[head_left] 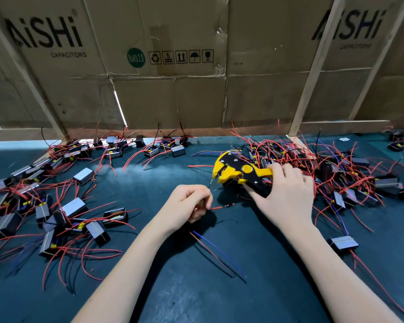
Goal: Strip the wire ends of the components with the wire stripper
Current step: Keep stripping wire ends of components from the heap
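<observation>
Frame centre: left hand (189, 203) pinches 1 thin wire end (210, 183); right hand (287, 194) grips wire stripper (239, 170) handles. Seat tip fully betw. jaws, squeeze w/ steady pressure.

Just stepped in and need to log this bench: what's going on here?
A person is stripping component wires. The right hand grips a yellow-and-black wire stripper, its head pointing left, above the dark mat. The left hand pinches thin wires, a red wire sticking out toward the tool. Piles of components with red leads lie on both sides.
</observation>
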